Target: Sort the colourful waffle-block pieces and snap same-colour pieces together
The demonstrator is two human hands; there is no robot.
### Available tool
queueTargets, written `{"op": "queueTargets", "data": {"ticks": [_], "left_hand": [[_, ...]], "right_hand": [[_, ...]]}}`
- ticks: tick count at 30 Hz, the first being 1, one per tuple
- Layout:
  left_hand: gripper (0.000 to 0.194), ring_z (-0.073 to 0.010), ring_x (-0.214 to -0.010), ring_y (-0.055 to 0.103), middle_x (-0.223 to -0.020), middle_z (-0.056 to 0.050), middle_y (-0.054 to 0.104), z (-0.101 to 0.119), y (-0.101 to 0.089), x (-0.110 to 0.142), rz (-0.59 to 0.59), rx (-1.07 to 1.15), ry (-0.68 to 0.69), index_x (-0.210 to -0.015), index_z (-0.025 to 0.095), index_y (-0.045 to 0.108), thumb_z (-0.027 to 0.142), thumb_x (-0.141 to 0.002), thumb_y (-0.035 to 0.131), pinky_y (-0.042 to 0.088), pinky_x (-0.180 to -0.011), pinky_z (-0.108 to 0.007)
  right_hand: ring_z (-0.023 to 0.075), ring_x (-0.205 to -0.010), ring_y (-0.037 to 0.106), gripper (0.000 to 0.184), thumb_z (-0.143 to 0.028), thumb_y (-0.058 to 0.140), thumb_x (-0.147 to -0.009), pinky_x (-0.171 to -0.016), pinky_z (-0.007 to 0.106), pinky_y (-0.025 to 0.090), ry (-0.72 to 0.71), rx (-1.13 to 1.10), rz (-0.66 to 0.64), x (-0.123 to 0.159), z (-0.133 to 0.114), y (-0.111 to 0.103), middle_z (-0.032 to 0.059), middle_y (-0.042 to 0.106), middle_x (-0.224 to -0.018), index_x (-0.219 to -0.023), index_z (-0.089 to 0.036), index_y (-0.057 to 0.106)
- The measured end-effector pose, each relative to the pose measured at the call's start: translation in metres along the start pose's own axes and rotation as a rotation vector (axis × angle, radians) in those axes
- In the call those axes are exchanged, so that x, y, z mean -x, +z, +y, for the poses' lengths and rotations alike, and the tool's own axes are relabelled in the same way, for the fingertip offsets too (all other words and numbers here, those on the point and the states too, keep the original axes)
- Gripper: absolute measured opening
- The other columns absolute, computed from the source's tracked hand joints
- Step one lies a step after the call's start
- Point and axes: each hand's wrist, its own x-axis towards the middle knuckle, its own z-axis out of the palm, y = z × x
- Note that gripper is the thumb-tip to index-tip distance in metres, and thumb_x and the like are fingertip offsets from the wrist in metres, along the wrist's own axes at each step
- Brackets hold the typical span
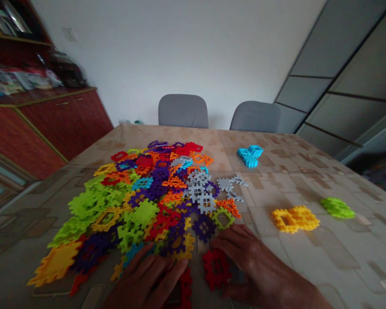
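Note:
At the near edge of a heap of plastic interlocking tiles, my left hand [144,277] lies palm down with its fingers stretched out. Its fingertips reach the heap by a blue tile [133,253]. A red tile [186,287] shows beside and partly under this hand. To the right, my right hand [249,262] curls round a red window tile [216,268], fingers at its far side and thumb at its near side. A purple window tile [203,227] and a green frame tile [223,218] lie just beyond that hand.
The patterned tabletop [337,257] carries separate groups: yellow tiles [295,218], green tiles [337,207] and light-blue tiles [250,155]. Grey tiles [230,184] lie at the heap's right side. Two grey chairs [183,110] stand behind the table, and a wooden cabinet [61,124] is at left.

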Motion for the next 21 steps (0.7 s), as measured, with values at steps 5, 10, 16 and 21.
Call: {"op": "queueTargets", "data": {"ticks": [5,10,16,21], "left_hand": [[0.052,-0.0184,-0.086,0.066,-0.097,-0.002,0.074,-0.001,0.001,-0.001,0.044,-0.046,0.023,-0.133,0.020,0.060,0.056,-0.107,0.033,0.048,-0.093,-0.032],[0.054,-0.0180,-0.085,0.066,-0.093,-0.002,0.075,-0.001,0.008,-0.001,0.112,-0.068,0.047,-0.129,0.020,0.062,0.054,-0.109,0.025,0.046,-0.094,-0.033],[0.052,-0.0178,-0.087,0.067,-0.097,-0.001,0.075,-0.001,0.006,-0.003,0.108,-0.082,0.022,-0.129,0.022,0.062,0.055,-0.109,0.027,0.048,-0.092,-0.032],[0.050,-0.0168,-0.083,0.067,-0.093,0.000,0.076,0.000,0.000,-0.008,0.085,-0.113,0.037,-0.125,0.021,0.064,0.052,-0.109,0.028,0.049,-0.089,-0.030]], "right_hand": [[0.0246,-0.123,0.050,0.063,-0.037,0.084,-0.076,-0.109,0.036,0.030,0.001,-0.012,-0.028,-0.001,-0.003,-0.001,0.0035,0.060,-0.132,-0.132,-0.026,0.058],[0.0253,-0.116,0.054,0.060,-0.040,0.086,-0.072,-0.106,0.037,0.035,0.052,0.019,0.001,-0.003,-0.006,0.004,0.0051,0.064,-0.125,-0.124,-0.022,0.061],[0.0329,-0.115,0.057,0.086,-0.040,0.091,-0.061,-0.104,0.043,0.040,0.077,0.086,0.113,0.004,-0.007,0.005,0.0139,0.066,-0.124,-0.135,-0.015,0.056],[0.0293,-0.129,0.050,0.077,-0.021,0.080,-0.071,-0.110,0.041,0.037,-0.035,0.038,-0.091,0.001,-0.010,-0.013,0.0094,0.058,-0.142,-0.143,-0.023,0.052]]}}
